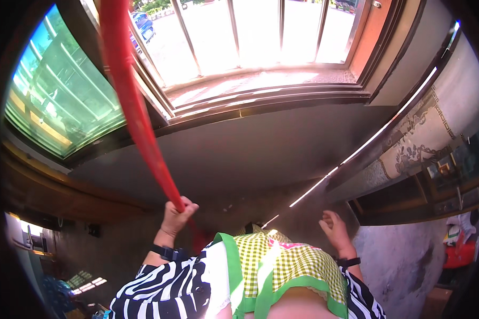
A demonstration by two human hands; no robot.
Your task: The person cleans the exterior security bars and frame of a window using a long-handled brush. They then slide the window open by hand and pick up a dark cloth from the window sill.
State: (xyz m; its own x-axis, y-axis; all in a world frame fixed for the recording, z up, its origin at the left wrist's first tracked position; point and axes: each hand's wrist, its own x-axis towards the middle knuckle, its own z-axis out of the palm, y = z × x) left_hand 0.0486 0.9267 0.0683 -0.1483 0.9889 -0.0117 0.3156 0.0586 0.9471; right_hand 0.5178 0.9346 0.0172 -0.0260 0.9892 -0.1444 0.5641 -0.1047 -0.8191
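Note:
A long red pole (140,115) runs from the top edge of the head view down to my left hand (176,217), whose fingers are wrapped around it. More red shows dimly below that hand; what it belongs to is unclear. On the other side of my body, my right hand (335,228) hangs in the air with loosely bent fingers and touches nothing visible. Between the hands is a green-edged checked apron (291,263) over a black and white striped garment. Each wrist wears a dark band.
Ahead is a barred window with a sill (263,81); a green-tinted glass pane (64,87) stands at left. A patterned covering (414,139) and a dark glass-fronted cabinet (406,195) are at right. A red object (460,253) lies at far right. A wooden edge (76,189) runs along the left.

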